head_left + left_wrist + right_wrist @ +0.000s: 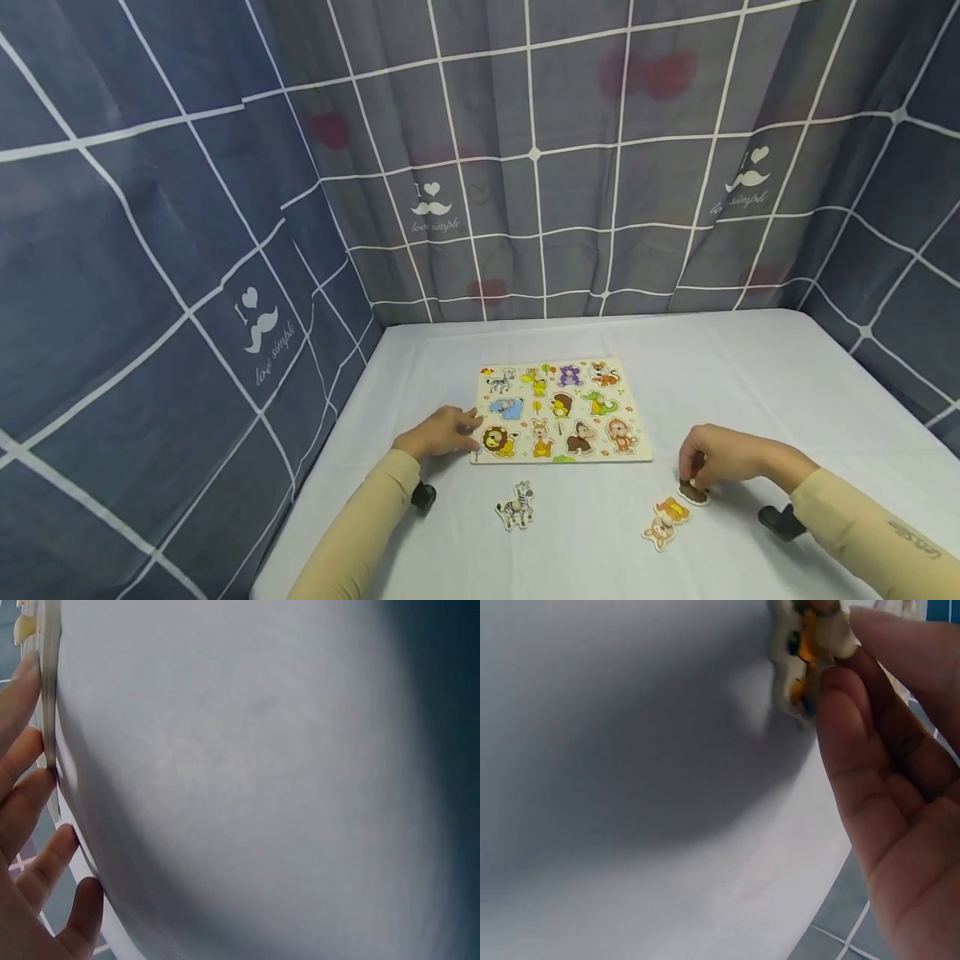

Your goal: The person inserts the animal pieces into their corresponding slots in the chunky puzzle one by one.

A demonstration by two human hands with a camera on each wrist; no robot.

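Observation:
A wooden animal puzzle board (pixel 562 454) lies flat on the white table, most of its slots filled with animal pieces. My left hand (pixel 459 427) rests on the table with straight fingers (pixel 26 799) touching the board's left edge (pixel 49 690). My right hand (pixel 694 478), right of the board's near corner, pinches a brown animal piece (pixel 693 492) that sits on or just above the table. In the right wrist view its fingertips (pixel 851 682) hold that piece (pixel 804 652) by its edge. What lies under the palm is hidden.
A loose zebra piece (pixel 516 505) lies in front of the board. An orange piece (pixel 672 508) and a pale pink piece (pixel 658 533) lie just near of my right hand. Checked curtains (pixel 525 167) close off the table's back and sides.

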